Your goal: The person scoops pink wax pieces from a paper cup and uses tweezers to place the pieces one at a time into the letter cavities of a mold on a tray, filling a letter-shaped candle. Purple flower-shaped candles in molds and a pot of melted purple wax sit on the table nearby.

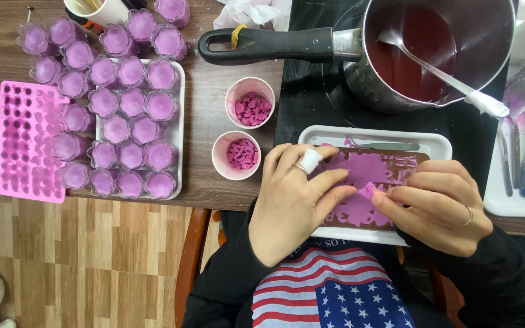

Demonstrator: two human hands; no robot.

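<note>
While both hands work over the brown mould (360,194), which lies in a white tray (439,146) at the near edge of the bench (208,164), a small pink wax piece (367,191) sits pinched between them. Left hand (293,200): fingers spread on the mould's left part, thumb and forefinger tips closed on the piece; a white wrap on one finger. Right hand (435,206): grip clenched on the same piece from the other side, remaining fingers resting on the mould's right end. Mould top smeared with set purple-pink wax, letter-shaped cavities partly showing. Step in hand, as I judge it: freeing a cast piece from the mould. Next move would call for a light, even pull so the small shape does not snap, then a short carry left. Two white cups of pink pieces stand just left of the tray, the near cup (236,155) and the far cup (250,102). Further left, a second white tray (180,130) crowded with purple-filled clear cups, and a pink silicone mould (28,143) beside it. Behind the working tray, a saucepan (439,54) of dark red liquid with a spoon (439,70) in it, on a black surface. Metal tools lie far right, partly cut off.
</note>
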